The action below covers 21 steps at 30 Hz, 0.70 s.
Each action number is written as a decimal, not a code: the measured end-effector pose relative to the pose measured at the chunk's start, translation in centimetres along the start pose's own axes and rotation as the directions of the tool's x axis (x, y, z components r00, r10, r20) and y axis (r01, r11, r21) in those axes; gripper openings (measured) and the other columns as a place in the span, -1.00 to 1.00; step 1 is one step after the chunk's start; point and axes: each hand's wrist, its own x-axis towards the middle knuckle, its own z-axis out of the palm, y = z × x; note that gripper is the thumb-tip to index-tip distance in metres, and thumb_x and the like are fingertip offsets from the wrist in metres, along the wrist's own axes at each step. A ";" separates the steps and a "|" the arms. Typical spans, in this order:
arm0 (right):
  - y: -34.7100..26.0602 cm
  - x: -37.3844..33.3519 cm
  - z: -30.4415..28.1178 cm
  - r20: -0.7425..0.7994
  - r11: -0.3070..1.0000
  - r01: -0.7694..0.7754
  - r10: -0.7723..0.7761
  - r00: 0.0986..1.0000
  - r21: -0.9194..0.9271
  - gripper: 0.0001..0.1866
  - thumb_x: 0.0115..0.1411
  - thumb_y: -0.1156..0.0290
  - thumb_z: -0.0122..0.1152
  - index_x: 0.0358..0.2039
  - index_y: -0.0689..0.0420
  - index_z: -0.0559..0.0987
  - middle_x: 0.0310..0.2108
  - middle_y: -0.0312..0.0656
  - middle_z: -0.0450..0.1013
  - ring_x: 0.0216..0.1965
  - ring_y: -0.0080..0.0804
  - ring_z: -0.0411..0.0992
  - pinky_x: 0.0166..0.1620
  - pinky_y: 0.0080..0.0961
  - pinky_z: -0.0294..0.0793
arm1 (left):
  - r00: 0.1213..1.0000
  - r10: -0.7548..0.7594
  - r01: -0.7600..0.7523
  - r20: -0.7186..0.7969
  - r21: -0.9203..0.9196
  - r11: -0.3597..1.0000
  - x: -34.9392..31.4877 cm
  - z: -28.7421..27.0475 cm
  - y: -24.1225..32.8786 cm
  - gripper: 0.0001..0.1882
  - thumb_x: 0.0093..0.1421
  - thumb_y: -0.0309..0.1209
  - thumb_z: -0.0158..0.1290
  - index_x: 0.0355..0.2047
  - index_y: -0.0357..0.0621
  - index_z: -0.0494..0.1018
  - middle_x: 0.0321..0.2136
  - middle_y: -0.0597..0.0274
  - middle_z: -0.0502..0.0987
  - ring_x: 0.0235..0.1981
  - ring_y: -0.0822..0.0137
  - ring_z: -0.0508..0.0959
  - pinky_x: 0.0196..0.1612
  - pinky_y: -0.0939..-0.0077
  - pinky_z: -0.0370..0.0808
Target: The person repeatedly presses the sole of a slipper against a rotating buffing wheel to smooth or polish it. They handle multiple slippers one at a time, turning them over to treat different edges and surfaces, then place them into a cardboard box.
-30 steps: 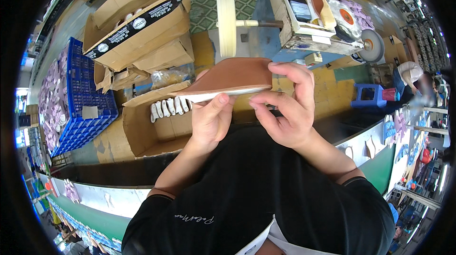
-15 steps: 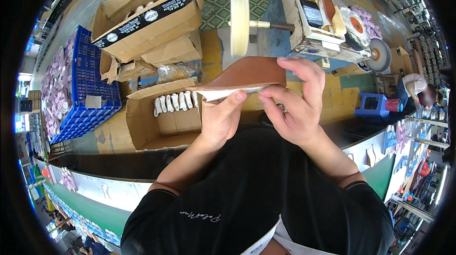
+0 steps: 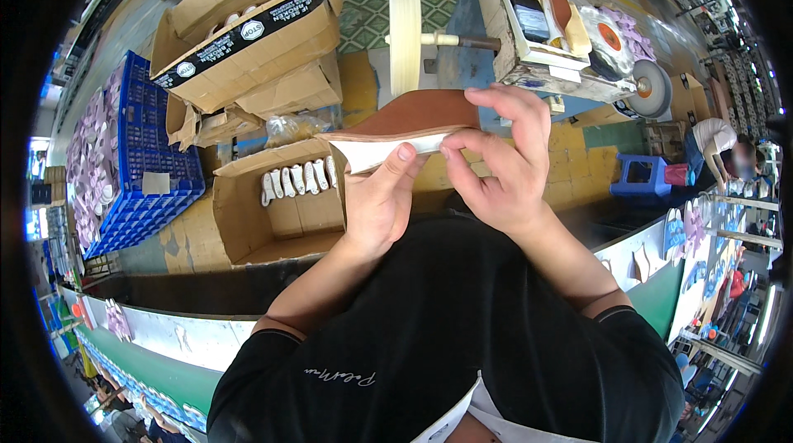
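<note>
A brown wedge shoe sole (image 3: 421, 111) with a white face along its lower edge is held up in front of my chest, lying sideways. My left hand (image 3: 378, 199) grips it near its left end, the thumb pressed on the white face and the other fingers hidden behind. At its right end, my right hand (image 3: 505, 158) pinches it, with the index finger on the brown upper corner and the thumb close to the white edge. Below and left of the sole stands an open cardboard box (image 3: 281, 232) with a row of several white shoe pieces (image 3: 293, 179) in it.
Ahead is a cream polishing wheel (image 3: 405, 38) on a shaft, and a grey wheel (image 3: 657, 92) at the machine's right. A tray (image 3: 549, 51) sits atop the machine. A large carton (image 3: 239, 47), blue crate (image 3: 161, 154), blue stool (image 3: 640, 175) and another person (image 3: 712, 142) surround me.
The sole has tilted, showing more of its white face. Both hands have shifted slightly left and up with it, and the whole view has moved a little.
</note>
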 end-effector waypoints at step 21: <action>-0.5 -2.4 3.4 0.155 0.323 -0.473 0.670 0.726 0.820 -0.39 0.24 0.58 0.59 0.24 0.22 0.47 0.30 -0.04 0.47 0.20 -0.38 0.50 0.26 -0.33 0.58 | 0.997 -0.064 0.064 -0.041 0.014 0.998 0.4 0.3 0.0 -0.44 0.51 -0.40 0.26 0.43 -0.19 0.37 0.31 0.08 0.56 0.35 0.11 0.57 0.45 0.03 0.53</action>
